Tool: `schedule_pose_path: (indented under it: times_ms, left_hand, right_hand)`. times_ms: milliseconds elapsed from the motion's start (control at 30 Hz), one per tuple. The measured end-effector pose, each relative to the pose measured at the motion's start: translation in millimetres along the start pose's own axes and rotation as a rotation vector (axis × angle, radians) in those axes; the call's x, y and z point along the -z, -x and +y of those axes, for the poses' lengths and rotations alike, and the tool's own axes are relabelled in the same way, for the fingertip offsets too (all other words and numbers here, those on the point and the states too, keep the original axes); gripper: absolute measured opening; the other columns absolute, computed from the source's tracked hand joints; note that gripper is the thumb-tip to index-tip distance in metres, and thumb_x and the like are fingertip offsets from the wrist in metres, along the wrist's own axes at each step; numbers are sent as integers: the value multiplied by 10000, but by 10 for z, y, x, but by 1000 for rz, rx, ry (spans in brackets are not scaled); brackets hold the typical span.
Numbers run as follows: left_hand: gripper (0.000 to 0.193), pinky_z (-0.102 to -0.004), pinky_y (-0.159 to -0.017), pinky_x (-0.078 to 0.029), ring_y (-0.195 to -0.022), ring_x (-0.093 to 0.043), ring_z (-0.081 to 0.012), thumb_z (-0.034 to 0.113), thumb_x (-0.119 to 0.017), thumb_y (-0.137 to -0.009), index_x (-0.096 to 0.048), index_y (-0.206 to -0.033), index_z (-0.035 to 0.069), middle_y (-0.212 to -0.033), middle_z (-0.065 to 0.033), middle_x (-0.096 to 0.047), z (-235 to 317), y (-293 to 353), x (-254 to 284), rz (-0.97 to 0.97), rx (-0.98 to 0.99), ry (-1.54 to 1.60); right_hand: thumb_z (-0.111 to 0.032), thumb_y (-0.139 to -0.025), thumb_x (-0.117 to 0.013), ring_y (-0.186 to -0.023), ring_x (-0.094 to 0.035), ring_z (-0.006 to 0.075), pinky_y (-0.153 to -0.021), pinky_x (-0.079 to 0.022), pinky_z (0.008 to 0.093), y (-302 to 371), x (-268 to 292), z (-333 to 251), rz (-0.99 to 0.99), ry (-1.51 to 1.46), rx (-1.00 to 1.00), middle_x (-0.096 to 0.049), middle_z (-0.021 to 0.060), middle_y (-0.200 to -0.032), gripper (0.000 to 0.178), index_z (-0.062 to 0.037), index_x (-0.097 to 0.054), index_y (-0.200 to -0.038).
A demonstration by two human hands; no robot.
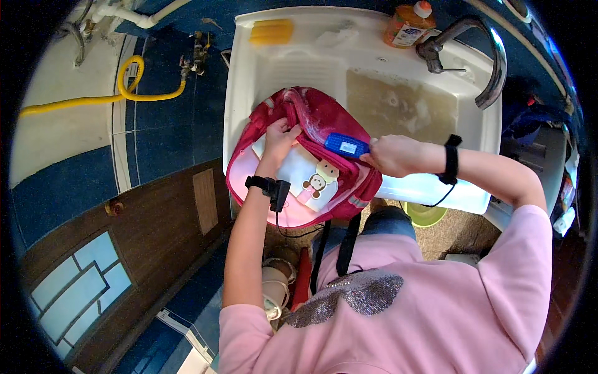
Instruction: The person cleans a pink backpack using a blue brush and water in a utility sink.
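A dark pink backpack point(327, 115) with a pale pink and white cartoon front lies across the washboard side of the white sink point(240, 75). My left hand point(280, 140) pinches the bag's fabric near its upper middle. In my right hand point(393, 155) is a blue scrubbing brush point(346, 146), gripped by its right end and resting against the red fabric. Whitish suds streak the cloth just above the brush. The brush's bristles are hidden beneath it. Black straps hang from the bag over the sink's near edge.
Cloudy water point(402, 103) fills the basin on the right, beneath a curved metal faucet point(461, 53). An orange bottle point(409, 25) and a yellow bar of soap point(271, 32) stand along the back ledge. Below the sink are a green basin point(426, 214) and a pale bucket point(274, 293). A yellow hose point(75, 105) runs along the left wall.
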State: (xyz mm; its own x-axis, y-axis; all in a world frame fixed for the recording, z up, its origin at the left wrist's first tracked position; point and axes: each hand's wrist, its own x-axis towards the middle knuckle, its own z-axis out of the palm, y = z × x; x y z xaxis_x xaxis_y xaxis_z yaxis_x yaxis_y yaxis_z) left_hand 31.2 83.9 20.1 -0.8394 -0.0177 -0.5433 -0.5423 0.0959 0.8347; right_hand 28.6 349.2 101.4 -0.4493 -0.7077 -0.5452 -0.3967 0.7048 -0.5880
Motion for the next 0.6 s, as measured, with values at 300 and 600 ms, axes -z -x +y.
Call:
schedule_pose_path:
  times_ms: [300,600]
  left_hand:
    - [191,-228,-581,-442,-746,-544,-110,75,-599,-781,-558,-936,-28,-866,-81,-598,-174,-85,79,-7,-71,-22]
    - [306,-247,-606,-470,-774,-551,-134,142,-626,-781,-534,-998,-53,-904,-112,-588,-306,-143,61,154,-65,-59]
  right_hand:
    - [-356,-893,-399,-640,-574,421,-569,-456,473,-671,-74,-84,267,51,-12,-568,253,-649,415,50,-435,-816]
    - [-309,-912,-303,-862,-562,401,-750,-430,465,-1292,413,-62,266,16,-65,-597,233,-915,447,30,-594,-898]
